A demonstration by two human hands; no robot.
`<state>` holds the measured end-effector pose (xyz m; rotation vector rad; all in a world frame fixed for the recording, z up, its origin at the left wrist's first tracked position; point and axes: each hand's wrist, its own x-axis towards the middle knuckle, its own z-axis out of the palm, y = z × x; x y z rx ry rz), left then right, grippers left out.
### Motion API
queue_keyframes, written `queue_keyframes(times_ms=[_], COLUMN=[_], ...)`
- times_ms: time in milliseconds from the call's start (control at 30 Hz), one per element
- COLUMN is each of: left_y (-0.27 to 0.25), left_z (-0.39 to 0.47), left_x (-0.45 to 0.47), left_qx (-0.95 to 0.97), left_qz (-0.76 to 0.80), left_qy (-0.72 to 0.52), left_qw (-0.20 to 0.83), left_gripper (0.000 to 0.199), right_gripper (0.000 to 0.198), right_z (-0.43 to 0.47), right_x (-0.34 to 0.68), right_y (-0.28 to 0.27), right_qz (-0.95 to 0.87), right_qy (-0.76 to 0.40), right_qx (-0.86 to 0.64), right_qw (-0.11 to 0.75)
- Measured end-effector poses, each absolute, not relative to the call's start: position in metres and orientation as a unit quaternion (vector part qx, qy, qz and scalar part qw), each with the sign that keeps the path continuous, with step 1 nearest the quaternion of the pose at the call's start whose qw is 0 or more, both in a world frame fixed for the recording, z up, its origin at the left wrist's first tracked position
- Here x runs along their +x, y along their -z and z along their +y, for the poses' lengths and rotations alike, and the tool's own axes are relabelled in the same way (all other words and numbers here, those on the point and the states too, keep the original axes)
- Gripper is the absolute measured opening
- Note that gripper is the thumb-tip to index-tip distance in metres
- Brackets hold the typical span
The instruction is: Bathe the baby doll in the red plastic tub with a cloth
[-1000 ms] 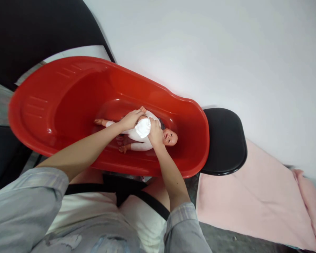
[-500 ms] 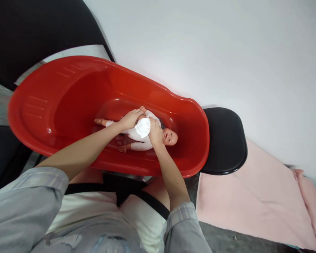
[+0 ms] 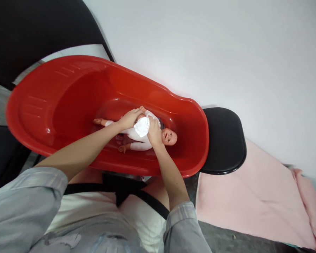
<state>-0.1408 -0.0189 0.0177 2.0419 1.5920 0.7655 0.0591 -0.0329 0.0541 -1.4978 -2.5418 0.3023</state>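
While both hands worked at frame centre, the plastic baby doll in a white bodysuit [image 3: 144,135] lay on its back on the floor of the glossy red plastic baby tub [image 3: 68,102], head toward the right. Left hand [image 3: 130,118] was curled onto the small folded white cloth [image 3: 142,127] on the doll's torso, pinching its upper edge. Right hand [image 3: 154,133] gripped the cloth's lower side, pressed against the doll's chest beside the head.

Progress, judged: doll was placed in the tub and wiping of the torso looked mid-way; legs, arms and face looked untouched. No water visible in the tub.

Hidden: fingertips of both hands buried in the cloth, exact grip unclear. Doll's torso mostly covered. Black round padded seat [image 3: 225,140] at right sat partly under the tub's rim; pink towel [image 3: 252,203] cut off at lower right.
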Motion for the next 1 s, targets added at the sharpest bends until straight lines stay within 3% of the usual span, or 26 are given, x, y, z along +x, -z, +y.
queue_keyframes(times_ms=[800,1000], left_y=[-0.016,-0.015], left_z=[-0.017,-0.016], left_x=[-0.142,-0.142], left_qx=[0.740,0.729], left_qz=[0.569,0.574], left_qy=[-0.284,-0.299], left_qw=[0.218,0.222], left_gripper=[0.052,0.049], right_gripper=[0.052,0.056], right_z=[-0.030,-0.035], right_x=[0.065,0.064], right_y=[-0.046,-0.052], right_qz=[-0.839,-0.808], right_qy=[-0.198,-0.212], right_qx=[-0.449,-0.502], right_qw=[0.236,0.222])
